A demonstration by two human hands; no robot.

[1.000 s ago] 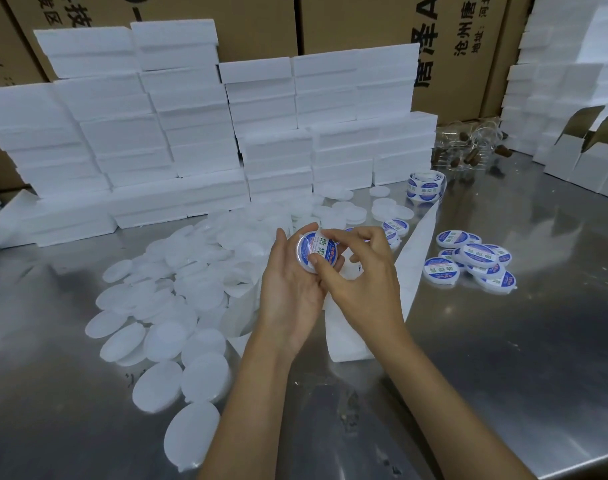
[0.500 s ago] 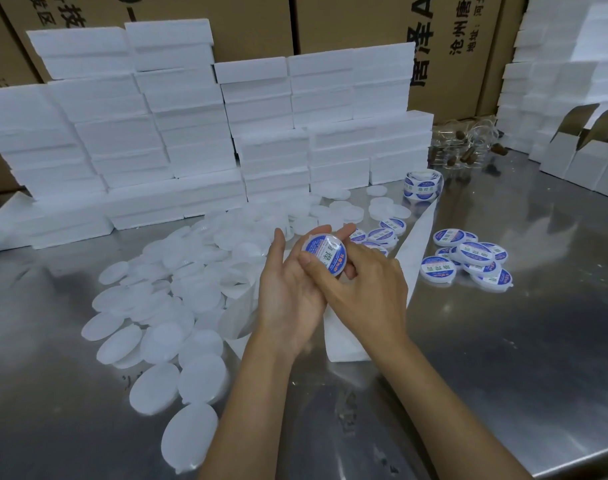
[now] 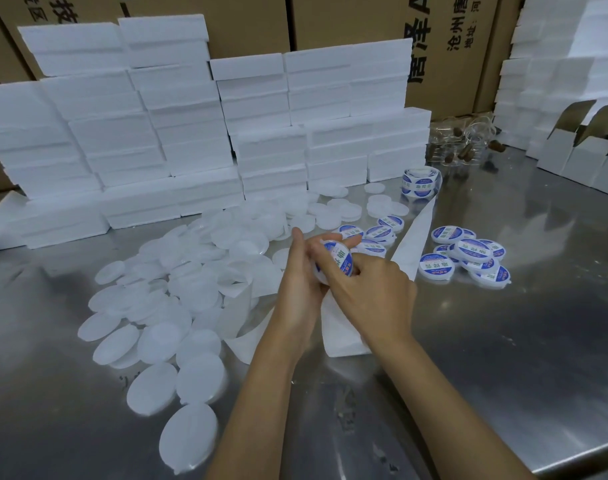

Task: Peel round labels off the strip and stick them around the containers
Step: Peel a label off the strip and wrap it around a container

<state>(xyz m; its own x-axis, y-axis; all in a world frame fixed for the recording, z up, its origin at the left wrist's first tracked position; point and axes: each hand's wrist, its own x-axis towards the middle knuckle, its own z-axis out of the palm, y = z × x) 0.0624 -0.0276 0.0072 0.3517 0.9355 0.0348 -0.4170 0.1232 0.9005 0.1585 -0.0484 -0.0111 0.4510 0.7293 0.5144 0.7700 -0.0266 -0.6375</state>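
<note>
Head view: both hands meet above the steel table [image 3: 503, 341], holding one round white container [image 3: 333, 263] tilted on edge, its blue-and-white label [image 3: 342, 259] facing right. Left hand [image 3: 300, 289] cradles the container from behind, fingers extended upward, thumb against its rim. Right hand [image 3: 371, 289] grips it from the front, fingers curled round the edge. Beneath the hands lies the white backing strip [image 3: 409, 237], running back to the label roll [image 3: 418, 183]. Labelled containers [image 3: 465, 254] cluster right of the strip; a few more sit just behind the hands. Unlabelled white containers [image 3: 164, 306] spread left. Stacked white foam boxes [image 3: 191, 133] stand behind.
</note>
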